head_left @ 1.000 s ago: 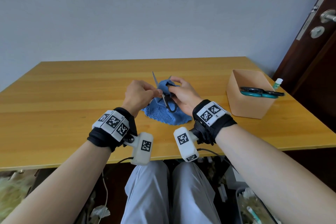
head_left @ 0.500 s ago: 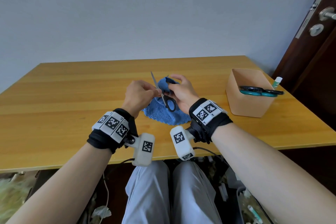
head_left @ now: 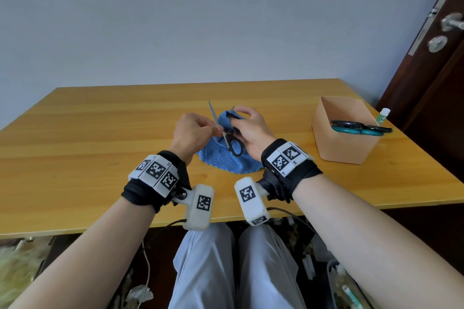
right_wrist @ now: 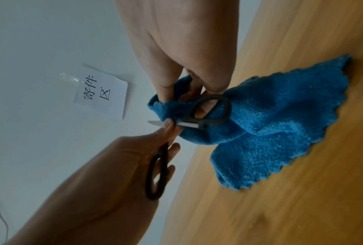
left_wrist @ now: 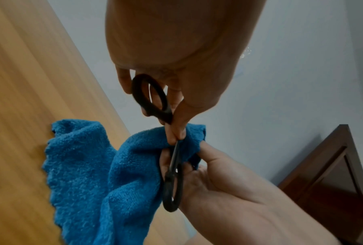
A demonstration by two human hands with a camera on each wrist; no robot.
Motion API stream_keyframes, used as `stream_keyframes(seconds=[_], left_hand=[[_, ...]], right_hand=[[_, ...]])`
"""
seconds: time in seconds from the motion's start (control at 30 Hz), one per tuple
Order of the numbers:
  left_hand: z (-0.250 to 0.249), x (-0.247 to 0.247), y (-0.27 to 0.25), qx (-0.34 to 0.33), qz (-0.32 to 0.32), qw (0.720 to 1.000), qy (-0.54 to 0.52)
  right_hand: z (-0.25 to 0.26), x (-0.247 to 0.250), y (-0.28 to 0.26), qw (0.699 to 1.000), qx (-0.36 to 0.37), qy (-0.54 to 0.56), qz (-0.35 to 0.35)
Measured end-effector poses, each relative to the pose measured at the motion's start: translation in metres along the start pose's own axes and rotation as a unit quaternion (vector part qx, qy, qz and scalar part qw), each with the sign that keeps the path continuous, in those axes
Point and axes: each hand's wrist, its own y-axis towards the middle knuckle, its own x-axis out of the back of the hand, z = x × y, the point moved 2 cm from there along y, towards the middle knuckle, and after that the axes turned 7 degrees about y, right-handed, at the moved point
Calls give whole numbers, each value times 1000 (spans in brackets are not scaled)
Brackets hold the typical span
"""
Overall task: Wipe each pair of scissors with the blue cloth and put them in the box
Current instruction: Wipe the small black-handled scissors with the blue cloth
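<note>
**Open scissors wiped mid-table**

Since a second ago both hands have lifted slightly, the bare blade now pointing more steeply up. The left hand pinches the black scissors near the pivot; the right hand pinches the blue cloth round the other blade (only the wrist views show both handle loops). The box, far right on the table, holds teal scissors
</note>
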Motion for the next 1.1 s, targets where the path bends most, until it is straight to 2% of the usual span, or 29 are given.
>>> stream_keyframes(seconds=[0.13, 0.27, 0.43, 0.57, 0.7, 0.87, 1.0, 1.1], left_hand=[[0, -1, 1, 6, -17, 1000, -6], [-1, 0, 2, 7, -2, 1000, -17], [1, -2, 3, -1, -25, 1000, 4], [7, 4, 6, 0, -45, 999, 22], [6, 14, 3, 5, -44, 999, 13], [-1, 16, 0, -4, -39, 999, 8], [-4, 12, -1, -9, -30, 999, 12], [-3, 12, -1, -14, -24, 1000, 11]], right_hand=[[3, 0, 1, 999, -6, 30, -18], [2, -2, -2, 1000, -2, 17, 1], [3, 1, 3, 998, 26, 26, -44], [7, 7, 5, 995, 43, 73, -60], [8, 17, 8, 994, 50, 63, -72], [9, 12, 3, 998, 48, 24, -29], [13, 3, -5, 998, 31, 59, 24], [12, 1, -6, 995, 21, 89, 34]])
